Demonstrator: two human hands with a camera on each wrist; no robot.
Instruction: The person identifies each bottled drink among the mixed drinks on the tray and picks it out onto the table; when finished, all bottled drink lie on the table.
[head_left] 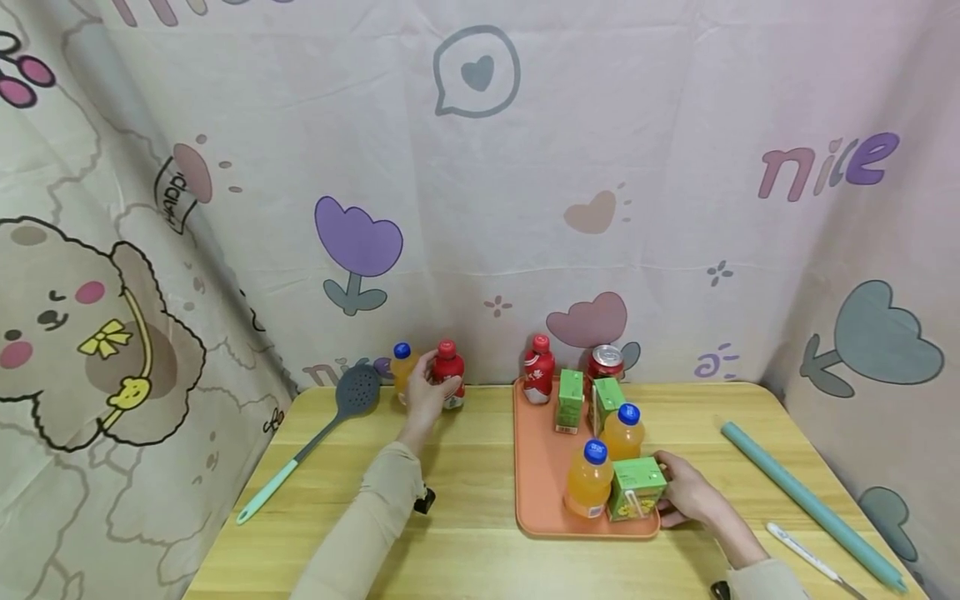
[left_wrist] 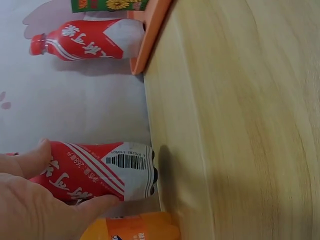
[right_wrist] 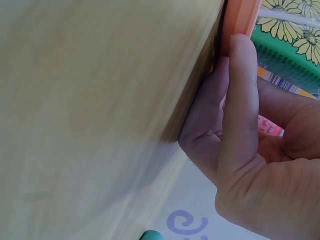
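Observation:
My left hand [head_left: 428, 385] grips a red cola bottle [head_left: 449, 365] with white lettering, thumb and fingers around its body. In the left wrist view the bottle's barcode and pale base show, with a shadow on the table beside the base. Just left of it stands an orange drink bottle [head_left: 402, 367] with a blue cap, partly behind that hand. My right hand [head_left: 686, 490] holds the right edge of the orange tray [head_left: 536, 508], a fingertip on its rim in the right wrist view. Close by that hand is a green juice box [head_left: 637, 487] on the tray.
Also on the tray are two orange drink bottles [head_left: 588, 482], two green juice boxes [head_left: 570, 400], another red cola bottle [head_left: 538, 371] and a red can [head_left: 605, 363]. A slotted skimmer [head_left: 357, 390] lies left; a teal tube [head_left: 813, 504] and white-handled tool [head_left: 802, 550] lie right.

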